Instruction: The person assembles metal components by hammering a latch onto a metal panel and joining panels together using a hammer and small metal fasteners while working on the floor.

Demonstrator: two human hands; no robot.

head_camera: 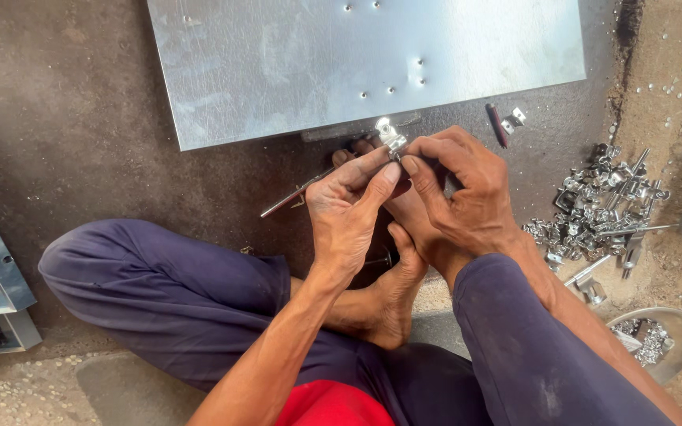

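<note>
Galvanised metal sheet (278, 63) lying flat at the far side of the dark floor (80, 118). Near it, left hand (346, 213) and right hand (463, 193) meet, fingertips pinched together on a small metal bracket (389, 136) just at the sheet's near edge. To the right, a heap of metal fittings (605, 205). A thin rod (294, 195) projects left from beneath the left hand.

1. You have one large sheet-metal panel (278, 63) on the floor ahead of you.
2. You have one heap of small metal fittings (605, 209) at your right, too many to count.
3. One shallow metal bowl (676, 331) holds more.
4. One thin metal rod (294, 193) lies by your two hands.
</note>
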